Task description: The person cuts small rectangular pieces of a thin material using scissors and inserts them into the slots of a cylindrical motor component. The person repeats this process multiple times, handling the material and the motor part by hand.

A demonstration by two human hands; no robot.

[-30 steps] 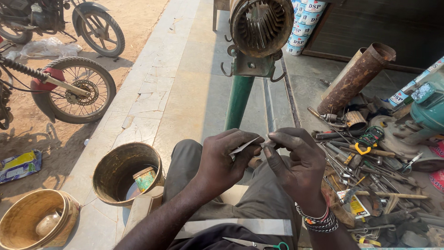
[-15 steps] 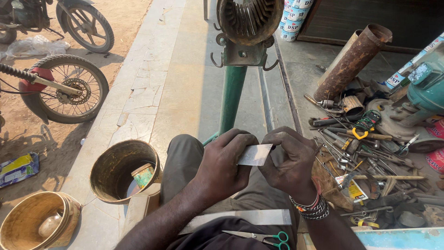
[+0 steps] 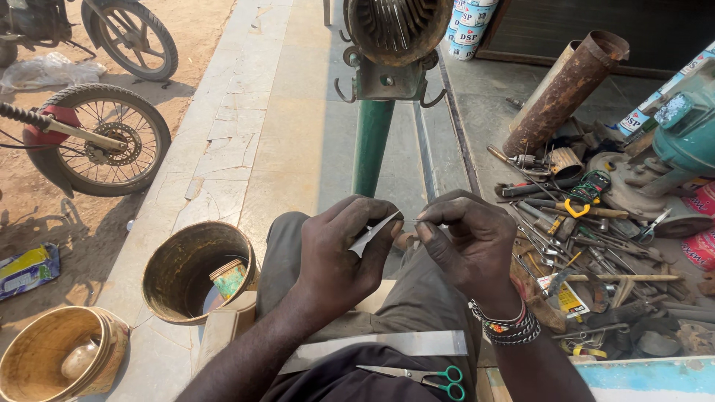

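1. At the far left a motorcycle wheel (image 3: 104, 138) stands on the dirt, with a flat yellow-and-blue packet (image 3: 26, 269) lying nearer.
2. Near left, a tan bucket (image 3: 52, 365) sits beside a dark metal bucket (image 3: 195, 272) that holds a small tin.
3. The left hand (image 3: 339, 257) is closed, thumb and fingers pinching a small pale paper strip (image 3: 372, 232), which sits tilted above the lap, in the middle of the scene.
4. Behind the hands a green post (image 3: 370, 145) carries a ribbed motor housing (image 3: 398, 30).
5. The right hand (image 3: 465, 242), bracelets at its wrist, is closed too, fingertips pinched just beside the strip's right end; what it grips there is too small to tell.
6. On the lap lie a long metal strip (image 3: 380, 346) and green-handled scissors (image 3: 424, 376).
7. To the right, scattered tools (image 3: 588, 238) cover the floor, with a rusty pipe (image 3: 570, 85) farther off.
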